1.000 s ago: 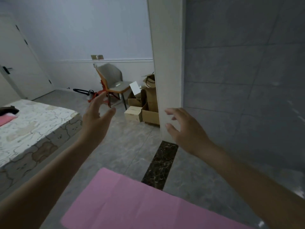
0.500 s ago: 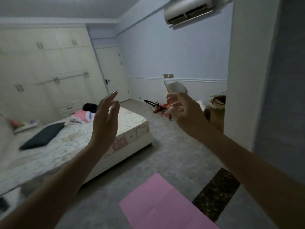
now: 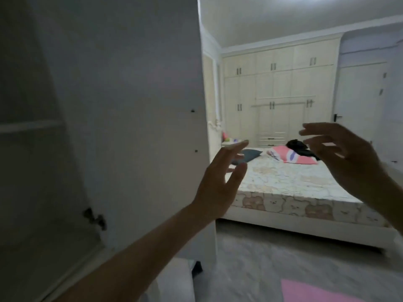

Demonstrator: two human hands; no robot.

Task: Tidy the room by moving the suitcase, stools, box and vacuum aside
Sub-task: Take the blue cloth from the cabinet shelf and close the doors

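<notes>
Both of my hands are raised in front of me and hold nothing. My left hand (image 3: 220, 179) is open with its fingers spread, just right of a white wall corner (image 3: 202, 127). At the right, my right hand (image 3: 346, 158) is open too, its fingers curved and apart, in front of the bed (image 3: 290, 184). A pale object (image 3: 174, 280) with a dark part stands low at the foot of the wall, partly behind my left forearm; I cannot tell what it is. No suitcase, stools, box or vacuum shows in this view.
A cream wardrobe (image 3: 279, 94) fills the far wall, with a white door (image 3: 359, 105) to its right. Pink bedding (image 3: 292, 156) and dark cloth (image 3: 301, 147) lie on the bed. A pink mat (image 3: 309, 290) lies on the grey floor (image 3: 272, 258) at bottom right.
The view has swung left, from the chair, boxes and red vacuum by the far wall to the bed and wardrobe. Both hands stay raised and empty.
</notes>
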